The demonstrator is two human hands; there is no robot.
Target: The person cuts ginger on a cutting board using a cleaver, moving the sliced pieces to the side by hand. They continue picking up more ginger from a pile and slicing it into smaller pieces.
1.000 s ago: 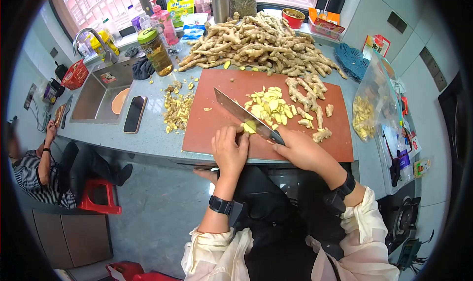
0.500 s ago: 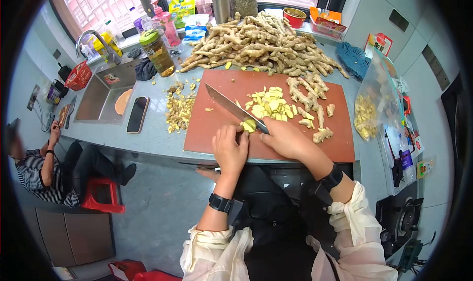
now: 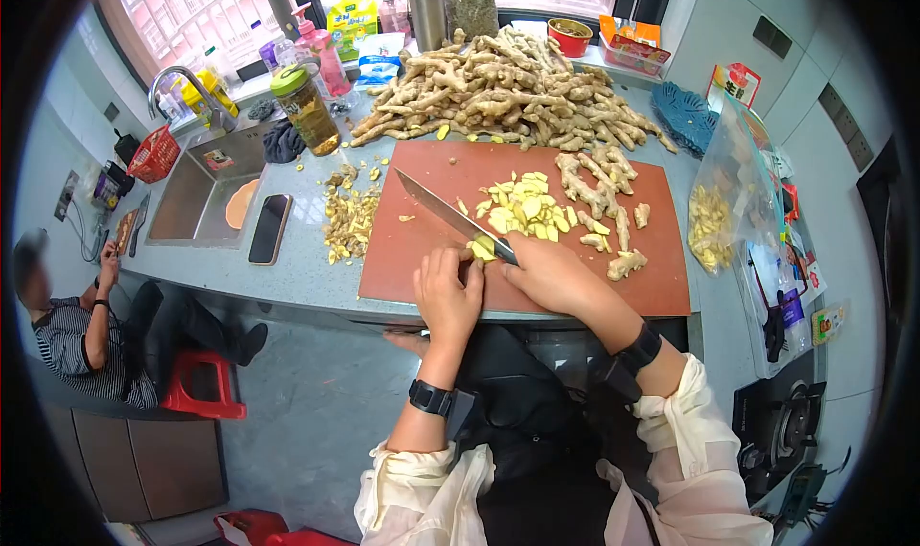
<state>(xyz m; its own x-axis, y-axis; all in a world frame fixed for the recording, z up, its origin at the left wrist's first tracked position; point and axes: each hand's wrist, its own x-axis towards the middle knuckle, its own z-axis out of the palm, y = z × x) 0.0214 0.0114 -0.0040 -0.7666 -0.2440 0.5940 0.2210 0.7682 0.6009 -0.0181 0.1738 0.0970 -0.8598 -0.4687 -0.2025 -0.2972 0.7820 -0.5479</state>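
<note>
A kitchen knife [image 3: 443,211] lies across the reddish-brown cutting board [image 3: 402,268], its handle wrapped by my right hand [image 3: 548,273]. The blade's handle end rests at a piece of ginger [image 3: 482,249] near the board's front edge. My left hand [image 3: 448,287] has its fingers curled over that piece, close beside the blade. Just beyond the knife lies a heap of yellow ginger slices [image 3: 525,204]. Whole ginger roots [image 3: 599,187] sit on the board's right side. How much ginger is under my left fingers is hidden.
A large pile of ginger [image 3: 508,86] fills the back of the counter. Left of the board are ginger trimmings [image 3: 348,216], a phone [image 3: 270,230] and a sink [image 3: 192,211]. A plastic bag of ginger [image 3: 711,225] stands right. A person [image 3: 91,326] sits at far left.
The view has shifted very slightly. The knife's tip has dipped a little toward the board, while both hands stay almost in place at the ginger piece.
</note>
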